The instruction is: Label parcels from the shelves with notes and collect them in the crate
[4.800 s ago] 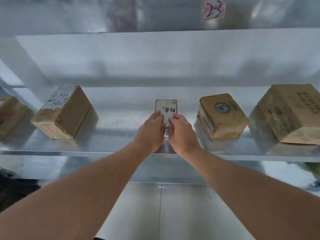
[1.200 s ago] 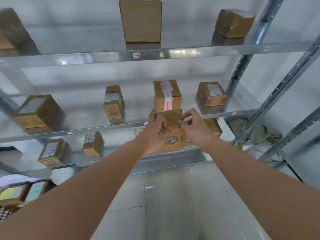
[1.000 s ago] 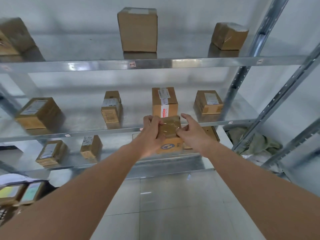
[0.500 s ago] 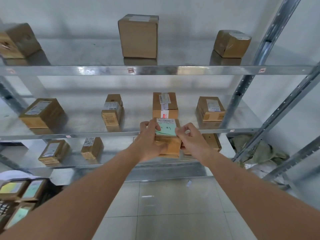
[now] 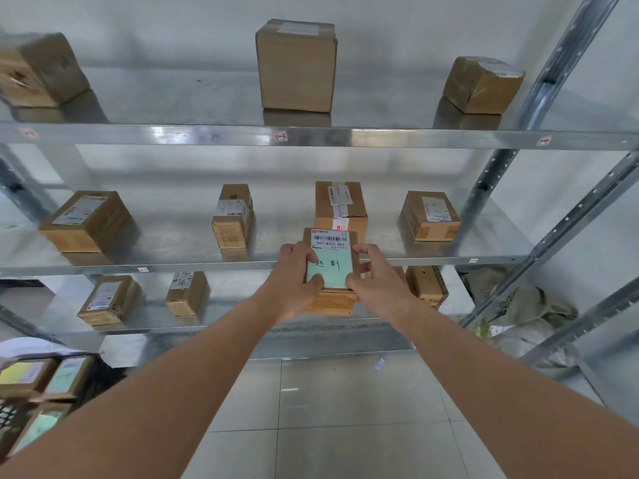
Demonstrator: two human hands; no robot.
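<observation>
While held up before the shelves, parcel [image 5: 331,299]: gripped at both sides, off any shelf.
Left hand [image 5: 298,279]: thumb pressing the green note [image 5: 332,269].
Right hand [image 5: 375,280]: fingers curled round the right edge.
Crate [image 5: 20,406]: bottom-left, holding noted parcels.

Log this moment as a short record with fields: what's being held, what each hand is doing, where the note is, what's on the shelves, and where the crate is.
held item: parcel, in front of the shelves
left hand: grips parcel's left side, thumb on green note
right hand: grips parcel's right side
note: on parcel's top face, below the barcode label, handwritten
shelves: cardboard boxes on three levels
crate: bottom left, holding parcels with notes
</observation>
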